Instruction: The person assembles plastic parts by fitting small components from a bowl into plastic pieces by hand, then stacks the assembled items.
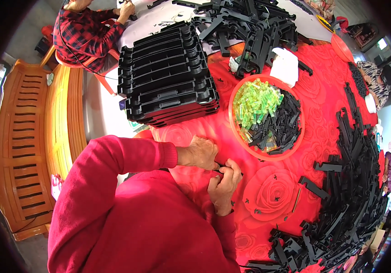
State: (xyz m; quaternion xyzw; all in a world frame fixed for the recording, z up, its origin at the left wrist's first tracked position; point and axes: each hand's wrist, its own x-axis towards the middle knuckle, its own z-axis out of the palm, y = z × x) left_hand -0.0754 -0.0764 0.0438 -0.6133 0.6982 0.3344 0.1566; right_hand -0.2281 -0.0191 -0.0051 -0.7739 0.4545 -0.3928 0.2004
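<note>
Fingers of left hand (203, 154) and right hand (225, 184) pinch small black plastic strip (222, 169) together above red rose-patterned counter (323, 113); loose grip risks drop among scattered black clips (268, 200).

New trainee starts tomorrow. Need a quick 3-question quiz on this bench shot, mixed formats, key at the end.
1. True or false: both hands, left hand and right hand, meet on one small black part.
2. What fills the round red tray? A) only green pieces B) translucent green pieces and black pieces C) white blocks
3. What lies to the left of the tray, in front of the hands?

Key: 1 true. 2 B. 3 A stack of black moulded trays.
</note>
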